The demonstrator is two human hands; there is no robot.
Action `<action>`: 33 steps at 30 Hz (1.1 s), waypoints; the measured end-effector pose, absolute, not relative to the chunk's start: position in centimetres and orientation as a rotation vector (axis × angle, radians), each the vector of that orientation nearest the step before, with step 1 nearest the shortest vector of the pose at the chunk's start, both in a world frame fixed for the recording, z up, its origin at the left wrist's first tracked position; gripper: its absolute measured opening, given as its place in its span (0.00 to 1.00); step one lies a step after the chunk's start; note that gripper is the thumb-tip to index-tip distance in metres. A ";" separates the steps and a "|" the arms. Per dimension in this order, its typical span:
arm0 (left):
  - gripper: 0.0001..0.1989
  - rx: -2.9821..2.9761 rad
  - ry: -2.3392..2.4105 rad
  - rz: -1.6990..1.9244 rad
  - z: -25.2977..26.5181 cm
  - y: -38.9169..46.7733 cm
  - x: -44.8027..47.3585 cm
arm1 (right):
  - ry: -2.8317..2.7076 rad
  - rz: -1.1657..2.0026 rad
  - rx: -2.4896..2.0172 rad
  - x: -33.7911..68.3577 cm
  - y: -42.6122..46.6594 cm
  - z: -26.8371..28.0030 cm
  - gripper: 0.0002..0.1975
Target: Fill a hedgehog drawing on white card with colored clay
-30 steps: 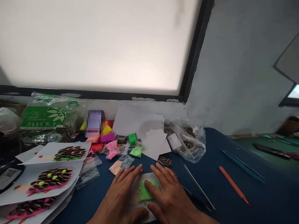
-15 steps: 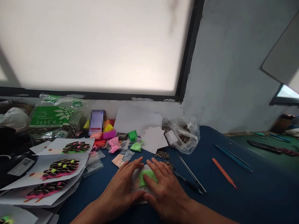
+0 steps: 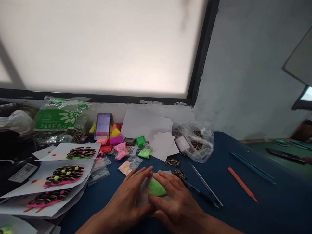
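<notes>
A flattened piece of light green modelling clay [image 3: 156,188] lies on a small white paper [image 3: 143,195] at the front of the blue table, partly covered by my hands. My left hand [image 3: 130,196] rests along the paper's left side, its fingers stretched out and holding nothing. Over the clay's right side lies my right hand [image 3: 176,198], fingers apart, with the thumb against the lower edge of the clay. Just beyond the hands are small piles of sunflower seeds [image 3: 173,162] and an opened packet of peach clay [image 3: 125,167].
On the left lie papers with seed-and-clay hedgehogs [image 3: 64,175]. Coloured clay packets [image 3: 121,150], blank paper sheets [image 3: 162,146] and a plastic bag of seeds [image 3: 196,143] line the back. To the right are pens [image 3: 206,183], an orange clay tool [image 3: 242,185] and blue tweezers [image 3: 253,167].
The right index finger and thumb have shifted off the clay's middle toward its edges, exposing more of the green. The camera view has turned slightly left.
</notes>
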State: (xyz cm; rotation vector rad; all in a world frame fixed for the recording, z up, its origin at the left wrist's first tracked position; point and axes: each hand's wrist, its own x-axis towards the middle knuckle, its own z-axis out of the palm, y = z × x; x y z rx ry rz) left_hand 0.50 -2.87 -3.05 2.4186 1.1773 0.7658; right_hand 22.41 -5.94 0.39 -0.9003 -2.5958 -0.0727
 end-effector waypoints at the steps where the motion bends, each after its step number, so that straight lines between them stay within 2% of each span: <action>1: 0.36 2.421 1.176 0.770 -3.1 -2.9 0.5 | -2.606 -0.069 -0.902 22.4 -5.9 0.3 0.17; 15: 0.36 2.441 1.162 0.742 -3.1 -2.9 0.5 | -2.547 -0.187 -0.944 22.5 -5.6 -0.5 0.19; 23: 0.41 2.459 1.161 0.742 -4.1 -2.4 0.2 | -2.460 -0.215 -1.036 22.4 -4.6 -3.1 0.26; 29: 0.45 2.494 1.153 0.747 -5.0 -1.9 0.0 | -2.371 -0.387 -1.025 22.5 -4.4 -3.8 0.31; 33: 0.43 2.525 1.105 0.770 -5.5 -1.6 -0.2 | -2.421 -0.426 -1.031 22.8 -4.5 -3.5 0.30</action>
